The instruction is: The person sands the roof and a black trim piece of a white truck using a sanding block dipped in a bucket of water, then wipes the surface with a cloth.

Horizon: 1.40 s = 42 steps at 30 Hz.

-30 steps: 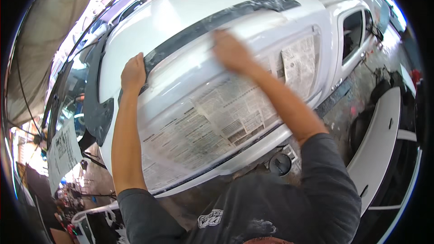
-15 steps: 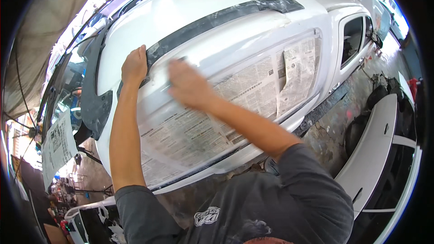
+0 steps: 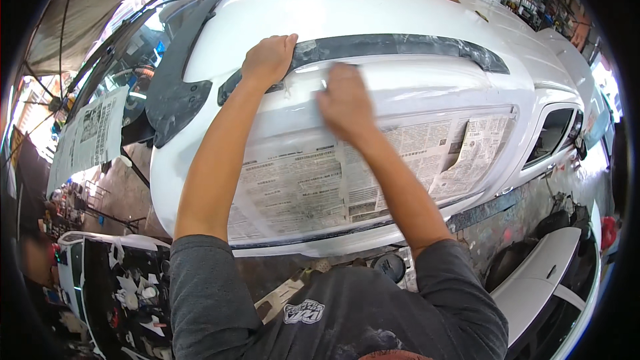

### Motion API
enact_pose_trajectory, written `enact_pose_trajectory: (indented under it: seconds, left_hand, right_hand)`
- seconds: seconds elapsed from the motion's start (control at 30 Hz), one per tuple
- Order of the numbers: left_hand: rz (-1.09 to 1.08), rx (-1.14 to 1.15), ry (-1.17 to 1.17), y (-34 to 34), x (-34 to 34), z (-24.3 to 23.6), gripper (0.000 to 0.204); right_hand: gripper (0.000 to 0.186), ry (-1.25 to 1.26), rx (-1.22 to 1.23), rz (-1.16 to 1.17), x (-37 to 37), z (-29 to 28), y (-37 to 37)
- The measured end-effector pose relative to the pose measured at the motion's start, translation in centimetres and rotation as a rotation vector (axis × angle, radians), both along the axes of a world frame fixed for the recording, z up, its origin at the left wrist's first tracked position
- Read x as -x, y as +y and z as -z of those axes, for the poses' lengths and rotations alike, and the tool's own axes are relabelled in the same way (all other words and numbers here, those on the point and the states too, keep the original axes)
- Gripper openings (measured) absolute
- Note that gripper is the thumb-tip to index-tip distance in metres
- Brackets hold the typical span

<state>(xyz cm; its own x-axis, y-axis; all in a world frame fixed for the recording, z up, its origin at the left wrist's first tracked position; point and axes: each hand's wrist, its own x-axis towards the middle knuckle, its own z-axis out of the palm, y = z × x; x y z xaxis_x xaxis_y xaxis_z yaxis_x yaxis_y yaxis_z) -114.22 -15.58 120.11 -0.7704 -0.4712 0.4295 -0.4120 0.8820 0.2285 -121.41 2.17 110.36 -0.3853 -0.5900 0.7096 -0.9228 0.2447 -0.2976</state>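
A white vehicle body [image 3: 400, 73] stretches across the view, with a dark, dusty roof rail [image 3: 380, 45] along its roof edge. My left hand [image 3: 269, 60] is closed on the rail near its left end. Just below the rail, my right hand [image 3: 347, 102] rests on the white panel with its fingers curled. Motion smears it, and a dark edge shows at its fingertips; what it holds cannot be made out. Newspaper sheets [image 3: 293, 187] cover the side window under both arms, and one loose flap [image 3: 481, 143] hangs at their right.
At the left, another newspaper sheet [image 3: 90, 130] hangs by the open rear end. A white panel [image 3: 537, 287] with dark glass stands at the lower right. Cluttered parts [image 3: 143, 293] fill the lower left, and a round can [image 3: 389, 267] is near my body.
The view has turned, so the vehicle and both hands appear farther right. My left hand stays on the rail; my right hand is still blurred over the panel beneath it.
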Motion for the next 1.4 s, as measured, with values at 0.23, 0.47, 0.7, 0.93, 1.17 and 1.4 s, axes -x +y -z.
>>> enact_pose_trajectory:
  seconds: [0.23,0.47,0.7,0.93,1.17,1.4]
  left_hand:
    - [0.036,0.028,0.018,-1.4,1.1,0.8,0.057]
    - [0.017,-0.010,0.021,-0.1,0.8,0.3,0.055]
    - [0.000,0.028,0.044,0.1,0.1,1.1,0.056]
    - [0.007,0.009,0.067,0.2,0.4,0.6,0.054]
    - [0.025,0.030,0.057,-0.4,0.3,0.7,0.056]
    - [0.065,0.027,0.051,-0.8,0.4,0.9,0.055]
  right_hand:
    - [0.054,0.171,-0.349,-0.204,-1.9,-3.2,-3.9]
    - [0.053,0.327,-0.197,-0.223,-2.7,-2.0,-1.9]
    - [0.049,0.450,-0.070,-0.240,-4.9,-1.1,-0.7]
    - [0.049,0.396,-0.101,-0.195,-3.7,-1.7,-2.3]
    - [0.049,0.362,-0.242,-0.235,1.1,-2.2,1.9]
    - [0.044,0.339,-0.187,-0.466,-6.3,-1.7,-2.9]
